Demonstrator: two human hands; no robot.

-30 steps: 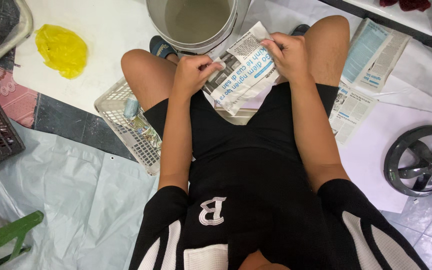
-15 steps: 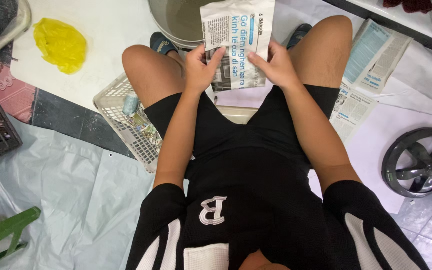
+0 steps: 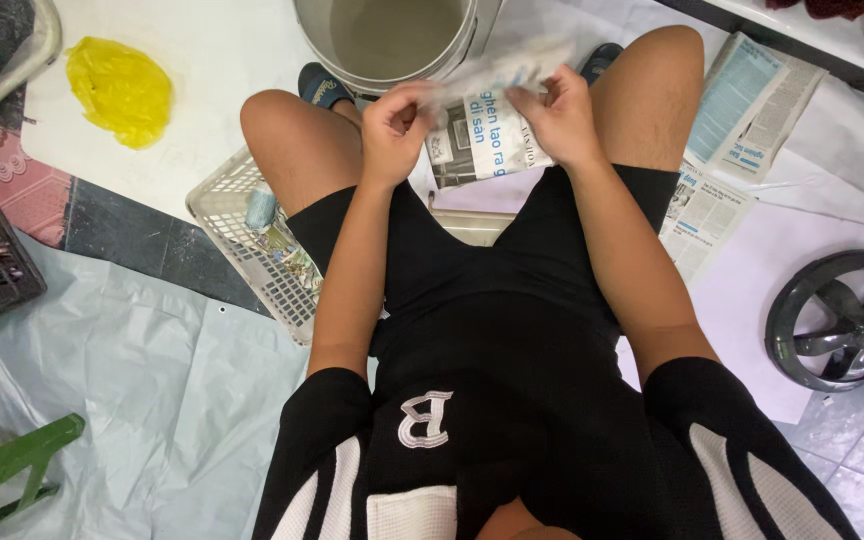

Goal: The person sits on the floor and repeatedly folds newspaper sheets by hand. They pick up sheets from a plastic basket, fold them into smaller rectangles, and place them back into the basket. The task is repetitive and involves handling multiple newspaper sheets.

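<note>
I sat with my knees apart, and my left hand (image 3: 395, 122) and right hand (image 3: 555, 118) were both raised between them, each pinching the top edge of a folded sheet of printed newspaper (image 3: 487, 135) between thumb and fingers. The upper edge of the sheet was blurred, so I cannot tell how it was bent there; its lower part hung down toward my lap. At twelve o'clock from my hands stood a round grey metal bucket (image 3: 392, 45), just beyond the paper. At eight o'clock from my left hand lay a white plastic lattice basket (image 3: 252, 250), partly under my left thigh. More loose newspaper pages (image 3: 747, 105) lay on the floor at three o'clock from my right hand. A crumpled yellow plastic bag (image 3: 120, 88) sat well apart at nine o'clock, and a dark round wheel-like fan housing (image 3: 837, 320) lay at four o'clock.
</note>
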